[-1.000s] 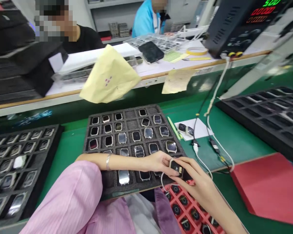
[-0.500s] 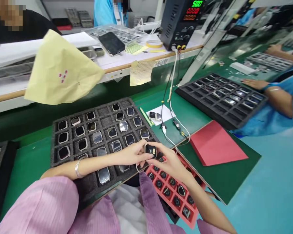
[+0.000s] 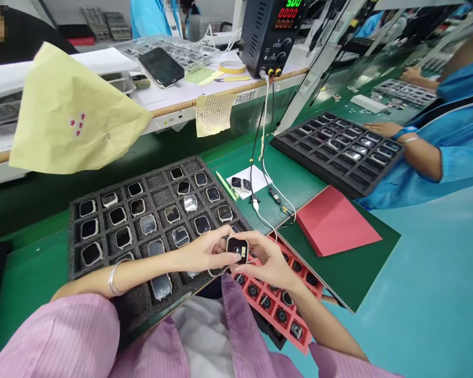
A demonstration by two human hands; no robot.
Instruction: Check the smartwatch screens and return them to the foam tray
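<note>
Between my two hands is a smartwatch (image 3: 236,247) with a dark face and a light rim, its screen turned up towards me. A small pale mark shows on the screen. My left hand (image 3: 213,251) grips its left side, with the thumb on the lower part of the face. My right hand (image 3: 266,260) holds the right edge between thumb and fingers. Both hands are over the near right corner of a black foam tray (image 3: 160,199), whose slots hold several watches. Partly under my right hand lies a red tray (image 3: 305,338) of dark round-marked parts.
A red foam block (image 3: 335,223) lies to the right on the green bench. Cables (image 3: 260,205) hang from the power supply (image 3: 270,42) past two watch pieces on white paper (image 3: 256,178). A co-worker's sleeve (image 3: 453,163) is beside another black tray (image 3: 339,152).
The whole view has shifted, so the bench items appear further left. Both hands still hold the watch, and its face is now turned slightly differently.
</note>
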